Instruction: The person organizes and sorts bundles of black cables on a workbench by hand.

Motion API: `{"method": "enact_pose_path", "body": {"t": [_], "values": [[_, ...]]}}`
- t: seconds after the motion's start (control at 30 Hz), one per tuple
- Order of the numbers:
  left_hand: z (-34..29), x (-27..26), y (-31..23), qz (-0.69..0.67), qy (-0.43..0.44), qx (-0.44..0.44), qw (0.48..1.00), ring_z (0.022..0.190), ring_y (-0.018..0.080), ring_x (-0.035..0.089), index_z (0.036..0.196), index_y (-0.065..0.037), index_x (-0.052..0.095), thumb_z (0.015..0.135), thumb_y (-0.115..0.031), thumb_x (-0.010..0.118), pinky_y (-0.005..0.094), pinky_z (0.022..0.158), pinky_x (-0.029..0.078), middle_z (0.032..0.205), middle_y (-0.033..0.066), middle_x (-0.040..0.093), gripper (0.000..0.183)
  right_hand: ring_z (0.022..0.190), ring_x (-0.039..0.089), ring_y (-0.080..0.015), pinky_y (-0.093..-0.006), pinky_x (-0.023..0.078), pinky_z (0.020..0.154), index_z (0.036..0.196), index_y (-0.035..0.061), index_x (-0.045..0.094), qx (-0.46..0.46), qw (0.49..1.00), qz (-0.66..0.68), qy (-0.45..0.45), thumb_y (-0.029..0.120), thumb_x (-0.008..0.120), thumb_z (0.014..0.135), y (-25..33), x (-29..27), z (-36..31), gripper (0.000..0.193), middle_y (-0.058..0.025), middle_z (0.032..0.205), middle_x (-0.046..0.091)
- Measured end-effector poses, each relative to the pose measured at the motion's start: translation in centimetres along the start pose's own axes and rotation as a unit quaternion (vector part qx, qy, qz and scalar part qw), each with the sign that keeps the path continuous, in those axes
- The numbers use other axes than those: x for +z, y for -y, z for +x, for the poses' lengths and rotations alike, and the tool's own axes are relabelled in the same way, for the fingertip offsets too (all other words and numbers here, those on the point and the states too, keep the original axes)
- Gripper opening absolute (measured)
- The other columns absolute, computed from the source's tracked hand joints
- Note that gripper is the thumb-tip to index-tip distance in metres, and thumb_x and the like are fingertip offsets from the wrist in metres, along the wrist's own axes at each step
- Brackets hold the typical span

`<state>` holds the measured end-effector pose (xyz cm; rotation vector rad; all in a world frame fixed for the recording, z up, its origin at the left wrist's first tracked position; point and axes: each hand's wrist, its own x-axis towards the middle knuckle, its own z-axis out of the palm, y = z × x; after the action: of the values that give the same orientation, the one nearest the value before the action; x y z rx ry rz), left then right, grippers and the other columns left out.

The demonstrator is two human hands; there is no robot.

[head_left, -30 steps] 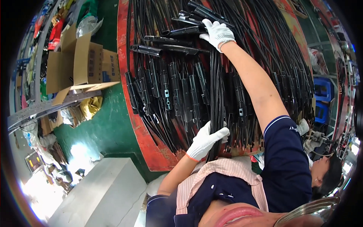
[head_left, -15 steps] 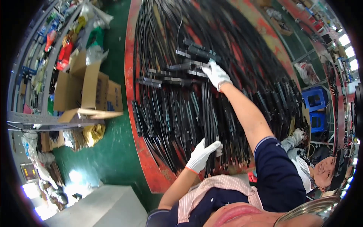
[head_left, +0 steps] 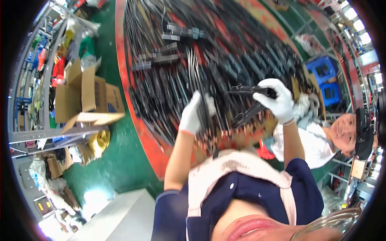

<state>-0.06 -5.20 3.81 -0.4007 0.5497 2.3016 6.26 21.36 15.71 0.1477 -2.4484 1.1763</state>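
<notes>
My left hand (head_left: 191, 114), in a white glove, is closed round an upright bundle of black cables (head_left: 194, 68) near the table's front edge. On its right, my white-gloved right hand (head_left: 277, 100) is closed on black connectors (head_left: 246, 90). Two long dark pieces stick out from it to the left, one above the other, over the table. Rows of similar black cables (head_left: 161, 86) with connector ends cover the red table (head_left: 134, 116). Farther off, loose black connectors (head_left: 183, 32) lie across the cables. Motion blurs the cables, so the exact shape of the held pieces is unclear.
An open cardboard box (head_left: 89, 90) stands on the left beside a loaded shelf (head_left: 64, 134). Blue plastic stools (head_left: 323, 70) are at the right. A co-worker in a white top (head_left: 307, 142) is close on my right. A pale cabinet (head_left: 116, 217) stands at the lower left.
My right hand has come back from the far connectors toward me and to the right, now with black connectors in it. My left hand keeps the cable bundle. The whole view has shifted.
</notes>
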Motion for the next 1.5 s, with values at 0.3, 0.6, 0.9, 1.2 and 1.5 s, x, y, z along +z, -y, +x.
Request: {"method": "enact_pose_path", "body": {"t": [0.3, 0.6, 0.9, 1.2, 1.5], "values": [[1.7, -0.3, -0.7, -0.013, -0.014, -0.02, 1.0, 0.08, 0.0202, 0.063, 0.106, -0.001, 0.057, 0.099, -0.018, 0.055, 0.0326, 0.068, 0.058, 0.094, 0.0095, 0.062, 0.018, 0.071, 0.061, -0.0198, -0.0318, 0.052, 0.061, 0.079, 0.0164, 0.06, -0.253, 0.926, -0.073, 0.271, 0.017, 0.068, 0.072, -2.1, 5.1, -11.9, 0.01, 0.0002, 0.083, 0.06], [0.0, -0.1, -0.4, 0.3, -0.161, 0.015, 0.94, 0.066, 0.0149, 0.061, 0.097, -0.005, 0.064, 0.087, -0.017, 0.071, 0.0308, 0.064, 0.057, 0.079, 0.0043, 0.063, 0.018, 0.078, 0.067, -0.0238, -0.0347, 0.055, 0.069, 0.102, 0.0123, 0.066, -0.139, 0.972, 0.047, 0.182, 0.016, 0.079, 0.069, -1.4, 6.1, -14.6, 0.036, -0.0045, 0.093, 0.069], [-1.1, 2.6, -1.1, 0.303, -0.187, 0.033, 0.934, 0.088, 0.027, 0.068, 0.108, 0.004, 0.057, 0.089, -0.016, 0.065, 0.0399, 0.077, 0.06, 0.107, 0.0188, 0.067, 0.028, 0.096, 0.061, -0.0114, -0.0266, 0.047, 0.092, 0.137, 0.0066, 0.048, 0.312, 0.856, 0.342, 0.232, 0.009, 0.087, 0.066, -1.9, 4.8, -12.1, 0.082, -0.0049, 0.101, 0.067], [-0.6, 2.1, -2.0, 0.096, -0.102, -0.015, 0.99, 0.087, 0.0215, 0.068, 0.113, 0.003, 0.056, 0.097, -0.01, 0.054, 0.0337, 0.075, 0.061, 0.105, 0.0128, 0.065, 0.021, 0.095, 0.063, -0.0117, -0.0271, 0.05, 0.089, 0.108, 0.0109, 0.068, 0.321, 0.857, 0.317, 0.248, 0.013, 0.09, 0.065, -3.6, 10.5, -16.2, 0.048, -0.0024, 0.099, 0.068], [0.4, 1.0, -2.3, 0.122, -0.07, -0.029, 0.99, 0.074, 0.0176, 0.065, 0.115, -0.002, 0.058, 0.095, -0.016, 0.06, 0.0311, 0.066, 0.058, 0.095, 0.0086, 0.065, 0.024, 0.094, 0.063, -0.0167, -0.03, 0.049, 0.086, 0.125, 0.0042, 0.056, 0.369, 0.838, 0.234, 0.327, 0.026, 0.082, 0.074, -4.1, 10.0, -15.7, 0.061, -0.0092, 0.103, 0.068]]}}
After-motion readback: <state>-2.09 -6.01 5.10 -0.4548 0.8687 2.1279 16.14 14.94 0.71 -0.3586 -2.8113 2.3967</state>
